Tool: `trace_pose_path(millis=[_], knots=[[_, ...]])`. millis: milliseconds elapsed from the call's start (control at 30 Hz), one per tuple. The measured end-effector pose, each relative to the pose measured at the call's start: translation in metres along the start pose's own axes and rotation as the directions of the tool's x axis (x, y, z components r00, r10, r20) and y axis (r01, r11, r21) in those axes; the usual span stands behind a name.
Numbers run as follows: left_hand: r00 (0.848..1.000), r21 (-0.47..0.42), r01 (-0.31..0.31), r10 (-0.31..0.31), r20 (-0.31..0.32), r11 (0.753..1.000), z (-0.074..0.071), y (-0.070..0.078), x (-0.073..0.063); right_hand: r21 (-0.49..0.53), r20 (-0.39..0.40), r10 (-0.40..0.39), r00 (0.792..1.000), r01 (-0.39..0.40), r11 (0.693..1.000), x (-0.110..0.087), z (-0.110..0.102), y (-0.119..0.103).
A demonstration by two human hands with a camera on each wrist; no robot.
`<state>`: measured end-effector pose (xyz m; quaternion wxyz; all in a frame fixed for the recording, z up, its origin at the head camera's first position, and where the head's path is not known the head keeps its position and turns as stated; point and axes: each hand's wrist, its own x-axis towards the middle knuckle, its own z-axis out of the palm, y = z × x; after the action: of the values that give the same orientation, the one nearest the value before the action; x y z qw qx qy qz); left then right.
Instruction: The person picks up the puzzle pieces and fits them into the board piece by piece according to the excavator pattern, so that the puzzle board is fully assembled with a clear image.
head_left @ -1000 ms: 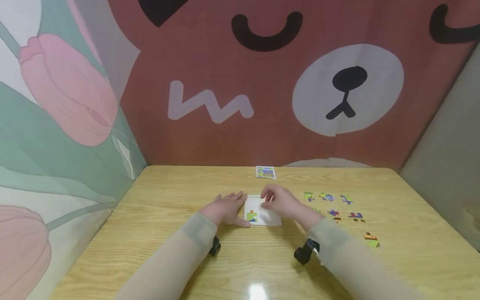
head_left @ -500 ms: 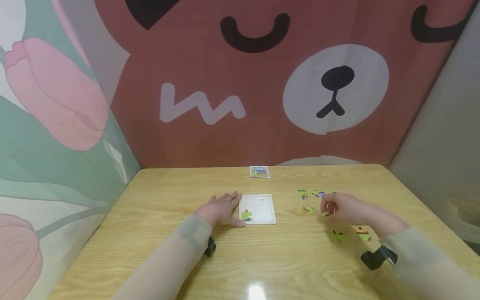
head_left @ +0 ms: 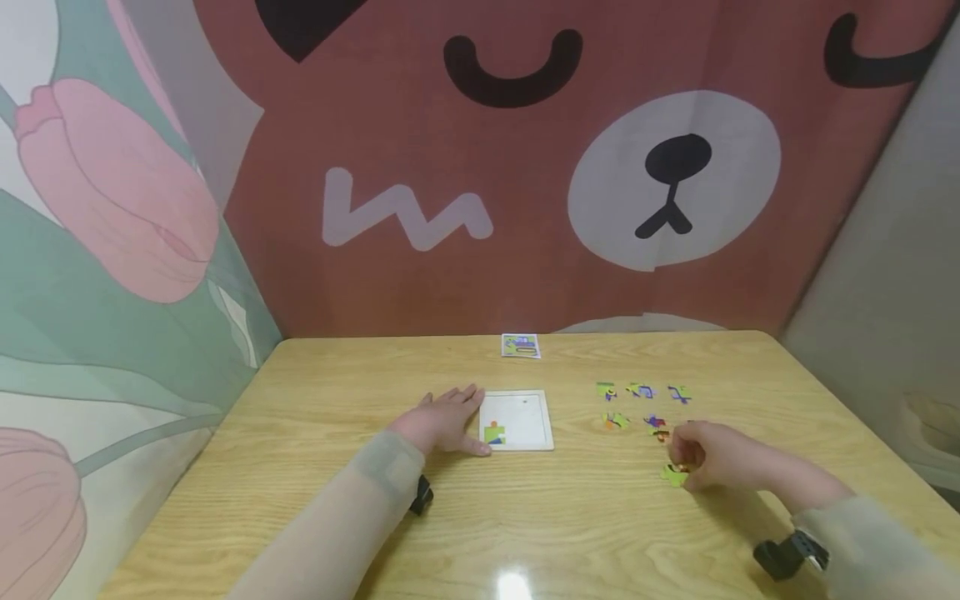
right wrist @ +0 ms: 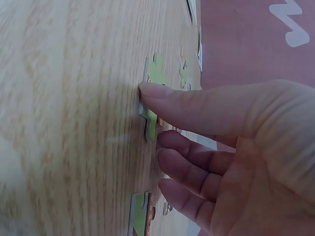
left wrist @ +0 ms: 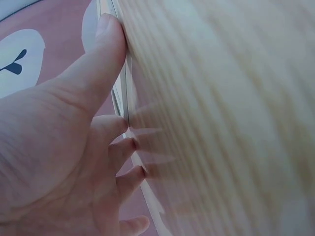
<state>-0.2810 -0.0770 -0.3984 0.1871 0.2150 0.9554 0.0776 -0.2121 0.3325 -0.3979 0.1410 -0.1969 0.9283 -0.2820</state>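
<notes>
Your flat, open left hand point(head_left: 444, 421) steadies the white square puzzle tray point(head_left: 525, 415) mid-tabletop, while your right hand point(head_left: 708, 460) presses thumb and fingers on a green jigsaw piece point(head_left: 672, 475) lying near the right edge.

One white puzzle tray point(head_left: 525, 417) with one piece point(head_left: 494, 433) placed inside. Six loose puzzle pieces point(head_left: 641, 390) visible near table's right edge. One reference card point(head_left: 521, 345) at far edge. Two hands.
</notes>
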Motion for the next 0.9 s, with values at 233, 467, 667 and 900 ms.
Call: trace_pose_path(millis=[233,467,667,900], knots=[[1.000,-0.003,0.007,-0.007,0.005,1.000,0.000,0.000,0.000,0.019,-0.004,0.007,1.000,-0.007,1.000,0.003,0.002,0.000],[1.000,-0.008,0.005,-0.005,0.003,1.000,0.000,0.000,0.000,0.112,0.005,-0.061,0.998,0.060,0.992,0.015,0.005,-0.012],[1.000,-0.010,0.010,-0.010,0.007,1.000,0.000,0.000,-0.001,0.140,-0.001,-0.143,0.990,0.141,0.980,0.037,0.008,-0.036],[1.000,-0.006,0.007,-0.007,0.006,1.000,-0.002,0.001,0.000,0.160,-0.025,-0.169,0.985,0.171,0.972,0.070,0.017,-0.069]])
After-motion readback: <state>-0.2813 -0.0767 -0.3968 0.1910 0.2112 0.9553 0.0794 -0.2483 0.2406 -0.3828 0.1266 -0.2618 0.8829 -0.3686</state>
